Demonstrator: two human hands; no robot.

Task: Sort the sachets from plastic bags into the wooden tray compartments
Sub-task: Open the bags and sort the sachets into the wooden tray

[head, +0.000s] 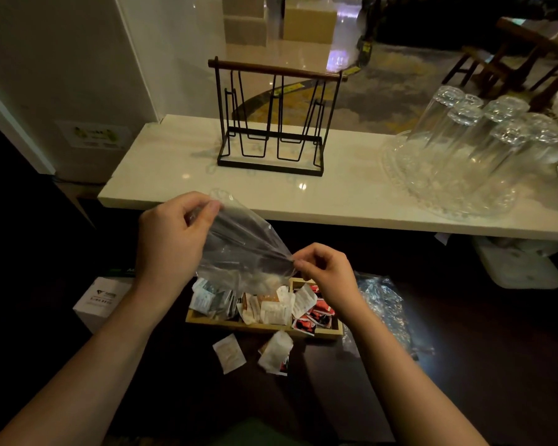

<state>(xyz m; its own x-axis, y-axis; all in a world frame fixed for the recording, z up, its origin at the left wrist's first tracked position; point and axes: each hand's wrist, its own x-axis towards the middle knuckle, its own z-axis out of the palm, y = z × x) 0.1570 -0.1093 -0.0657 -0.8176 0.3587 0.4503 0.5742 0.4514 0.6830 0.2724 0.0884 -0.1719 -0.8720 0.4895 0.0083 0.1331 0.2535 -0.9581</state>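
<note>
**Clear bag held over the sachet tray**

Both hands pinched a clear, crumpled plastic bag: left hand high, right hand low, above the sachet-filled wooden tray on a dark surface. Beyond stood a pale marble counter carrying a black wire rack.

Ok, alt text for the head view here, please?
Both hands, left and right, pinch a clear plastic bag above a wooden tray filled with sachets. Two sachets lie loose in front; a wire rack and upturned glasses stand on the counter behind.

Dark surface under tray, sachets
</note>
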